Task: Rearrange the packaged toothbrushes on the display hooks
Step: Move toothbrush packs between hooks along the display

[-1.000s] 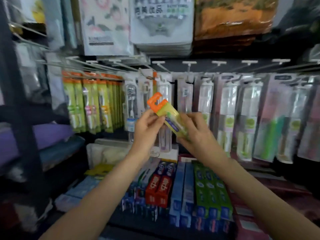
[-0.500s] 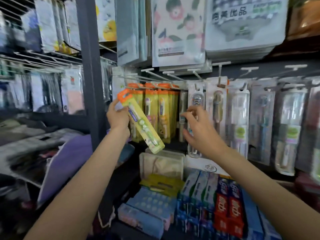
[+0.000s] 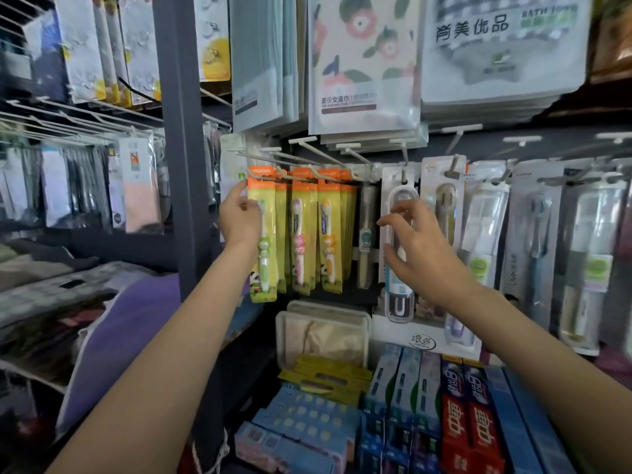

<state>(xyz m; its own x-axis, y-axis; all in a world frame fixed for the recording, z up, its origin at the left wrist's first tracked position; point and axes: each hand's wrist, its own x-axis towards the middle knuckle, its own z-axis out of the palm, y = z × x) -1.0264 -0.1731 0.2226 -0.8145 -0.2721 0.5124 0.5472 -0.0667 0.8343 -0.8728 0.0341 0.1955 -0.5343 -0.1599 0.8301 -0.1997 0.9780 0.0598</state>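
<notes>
Left hand [image 3: 239, 220] pinches the left edge of the green toothbrush pack [image 3: 262, 237], which hangs upright at the front of the leftmost display hook [image 3: 263, 158], apparently threaded on it, while the right hand [image 3: 415, 248] hovers with fingers spread, holding nothing, before the clear-cased toothbrush [image 3: 398, 268].

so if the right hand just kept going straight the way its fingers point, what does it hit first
Most likely the clear toothbrush case hanging right behind the right hand. The fingers point up and left toward its upper part and hold nothing. How far they are from the case cannot be judged from this single view.
</notes>
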